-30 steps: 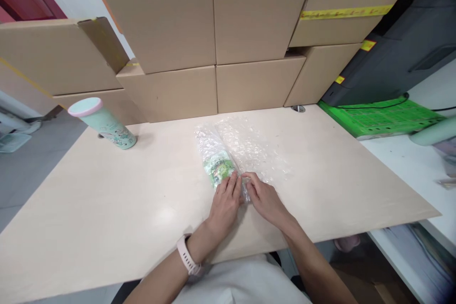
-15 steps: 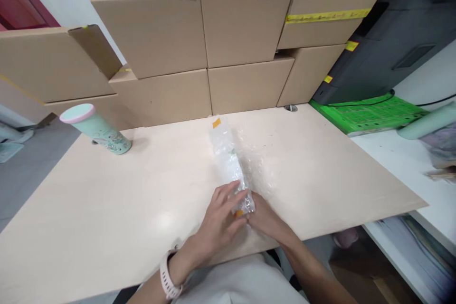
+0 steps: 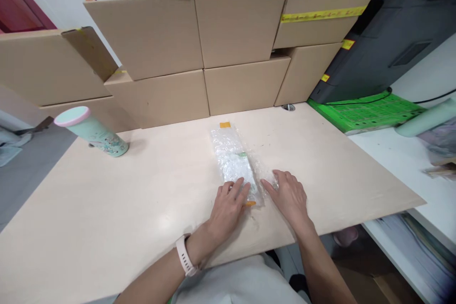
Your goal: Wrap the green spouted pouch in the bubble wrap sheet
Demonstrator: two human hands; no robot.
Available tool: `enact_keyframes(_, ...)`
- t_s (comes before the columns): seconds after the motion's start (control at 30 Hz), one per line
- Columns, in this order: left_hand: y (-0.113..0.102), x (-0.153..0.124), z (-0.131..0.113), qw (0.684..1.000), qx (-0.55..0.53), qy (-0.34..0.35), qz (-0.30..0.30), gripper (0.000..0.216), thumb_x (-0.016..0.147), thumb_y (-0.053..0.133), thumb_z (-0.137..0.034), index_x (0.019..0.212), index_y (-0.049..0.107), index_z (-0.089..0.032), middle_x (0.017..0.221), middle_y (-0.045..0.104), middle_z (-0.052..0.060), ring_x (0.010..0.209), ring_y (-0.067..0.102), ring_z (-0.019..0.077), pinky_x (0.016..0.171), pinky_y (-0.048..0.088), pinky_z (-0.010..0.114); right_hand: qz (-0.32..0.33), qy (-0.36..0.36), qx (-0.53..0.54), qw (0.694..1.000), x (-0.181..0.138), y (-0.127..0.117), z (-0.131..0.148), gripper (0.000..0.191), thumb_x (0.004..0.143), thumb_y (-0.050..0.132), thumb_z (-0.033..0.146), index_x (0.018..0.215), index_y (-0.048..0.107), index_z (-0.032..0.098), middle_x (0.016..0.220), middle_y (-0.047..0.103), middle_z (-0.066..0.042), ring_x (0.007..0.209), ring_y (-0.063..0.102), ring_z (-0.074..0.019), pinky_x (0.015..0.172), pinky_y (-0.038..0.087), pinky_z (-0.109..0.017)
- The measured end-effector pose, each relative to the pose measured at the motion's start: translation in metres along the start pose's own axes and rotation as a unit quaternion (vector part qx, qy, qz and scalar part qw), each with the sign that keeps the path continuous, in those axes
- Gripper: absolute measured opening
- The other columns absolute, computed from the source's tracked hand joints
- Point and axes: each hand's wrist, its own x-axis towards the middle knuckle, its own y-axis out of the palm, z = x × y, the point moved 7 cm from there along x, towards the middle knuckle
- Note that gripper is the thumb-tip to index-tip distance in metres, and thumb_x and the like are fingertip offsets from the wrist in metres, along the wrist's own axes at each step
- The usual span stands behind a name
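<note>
A flat package in clear bubble wrap (image 3: 237, 167) lies on the table in front of me, with a white item showing through and orange tape at its far and near ends. My left hand (image 3: 228, 206) rests on the package's near end, fingers spread over the wrap rather than curled round it. At the right side a loose flap of bubble wrap (image 3: 261, 168) sticks out from the package. My right hand (image 3: 289, 195) touches this flap, its thumb and forefinger apart.
Cardboard boxes (image 3: 242, 28) are stacked along the table's (image 3: 142, 199) back edge. A mint-green tumbler (image 3: 96, 133) stands at the left. To the right are a green plastic crate (image 3: 370, 111), a dark grey case (image 3: 392, 38) and a white shelf (image 3: 399, 156).
My right hand has come out from beside the package's near end and moved right onto the loose flap. The package now lies flatter and wider, with my left hand still on it.
</note>
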Motion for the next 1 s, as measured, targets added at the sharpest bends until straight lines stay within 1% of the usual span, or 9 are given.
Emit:
enact_keyframes(0.1, 0.003, 0.007, 0.001, 0.999, 0.041, -0.023, 0.005, 0.047, 0.093, 0.053, -0.013, 0.139, 0.048, -0.019, 0.141, 0.055, 0.015, 0.109, 0.056, 0.0309, 0.085, 0.053, 0.047, 0.047, 0.006, 0.001, 0.999, 0.004, 0.009, -0.006, 0.023, 0.093, 0.048, 0.043, 0.080, 0.055, 0.025, 0.086, 0.063, -0.011, 0.083, 0.063, -0.0323, 0.073, 0.048, -0.047)
enact_keyframes(0.2, 0.003, 0.015, 0.003, 0.996, 0.077, -0.051, 0.011, 0.046, 0.091, 0.053, -0.011, 0.136, 0.050, -0.019, 0.142, 0.054, 0.015, 0.104, 0.057, 0.0301, 0.081, 0.053, 0.046, 0.062, 0.025, 0.094, 0.993, 0.005, 0.012, -0.003, 0.029, 0.094, 0.047, 0.043, 0.071, 0.046, 0.026, 0.077, 0.060, -0.006, 0.071, 0.061, -0.0249, 0.066, 0.047, -0.039)
enact_keyframes(0.33, 0.003, 0.021, 0.004, 0.992, 0.101, -0.072, 0.011, 0.044, 0.089, 0.054, -0.009, 0.132, 0.052, -0.019, 0.141, 0.055, 0.014, 0.100, 0.056, 0.0293, 0.077, 0.053, 0.044, 0.075, 0.001, 0.288, 0.955, 0.003, 0.011, 0.023, 0.026, 0.095, 0.047, 0.046, 0.081, 0.055, 0.025, 0.089, 0.064, -0.007, 0.079, 0.063, -0.0224, 0.068, 0.051, -0.035)
enact_keyframes(0.5, 0.003, 0.018, 0.007, 0.998, 0.026, -0.059, -0.022, 0.028, 0.092, 0.059, -0.020, 0.119, 0.055, -0.019, 0.140, 0.054, 0.013, 0.101, 0.055, 0.0279, 0.080, 0.052, 0.043, 0.103, -0.041, 0.339, 0.934, -0.001, 0.014, 0.046, 0.039, 0.101, 0.036, 0.044, 0.088, 0.069, 0.028, 0.119, 0.066, -0.008, 0.119, 0.056, -0.0248, 0.100, 0.046, -0.041)
enact_keyframes(0.6, -0.001, 0.014, 0.011, 0.996, -0.056, -0.056, -0.045, 0.046, 0.088, 0.062, -0.015, 0.131, 0.046, -0.018, 0.138, 0.054, 0.015, 0.105, 0.054, 0.0262, 0.087, 0.051, 0.043, 0.124, -0.005, 0.373, 0.920, 0.000, 0.025, 0.035, 0.031, 0.097, 0.045, 0.044, 0.104, 0.069, 0.027, 0.112, 0.067, -0.008, 0.110, 0.062, -0.0240, 0.098, 0.049, -0.042)
enact_keyframes(0.7, -0.002, 0.012, 0.014, 0.995, -0.076, -0.056, -0.035, 0.061, 0.086, 0.060, -0.008, 0.141, 0.037, -0.022, 0.138, 0.053, 0.014, 0.103, 0.054, 0.0258, 0.086, 0.051, 0.044, 0.126, 0.037, 0.383, 0.914, 0.006, 0.036, 0.022, 0.026, 0.084, 0.063, 0.042, 0.103, 0.066, 0.025, 0.102, 0.067, -0.007, 0.092, 0.066, -0.0232, 0.087, 0.055, -0.042)
enact_keyframes(0.8, -0.001, 0.011, 0.014, 0.997, -0.054, -0.044, -0.015, 0.053, 0.086, 0.060, -0.008, 0.134, 0.048, -0.024, 0.138, 0.052, 0.014, 0.104, 0.054, 0.0281, 0.083, 0.052, 0.045, 0.126, 0.101, 0.368, 0.916, 0.017, 0.043, 0.012, 0.042, 0.071, 0.075, 0.039, 0.109, 0.062, 0.025, 0.093, 0.068, -0.005, 0.079, 0.066, -0.0232, 0.076, 0.058, -0.042)
enact_keyframes(0.9, -0.001, 0.010, 0.013, 0.997, -0.067, -0.034, -0.009, 0.043, 0.086, 0.062, -0.014, 0.127, 0.055, -0.023, 0.137, 0.052, 0.015, 0.107, 0.055, 0.0303, 0.084, 0.052, 0.048, 0.183, 0.127, 0.413, 0.883, 0.029, 0.050, 0.016, 0.061, 0.070, 0.076, 0.040, 0.125, 0.056, 0.023, 0.089, 0.071, -0.004, 0.073, 0.068, -0.0220, 0.070, 0.058, -0.039)
enact_keyframes(1.0, -0.010, 0.009, 0.018, 0.991, -0.130, -0.031, -0.007, 0.039, 0.085, 0.067, -0.027, 0.122, 0.060, -0.024, 0.137, 0.053, 0.015, 0.108, 0.056, 0.0304, 0.088, 0.053, 0.050, 0.262, 0.102, 0.454, 0.845, 0.036, 0.053, 0.035, 0.044, 0.075, 0.072, 0.038, 0.115, 0.062, 0.020, 0.091, 0.074, -0.007, 0.081, 0.071, -0.0240, 0.071, 0.058, -0.038)
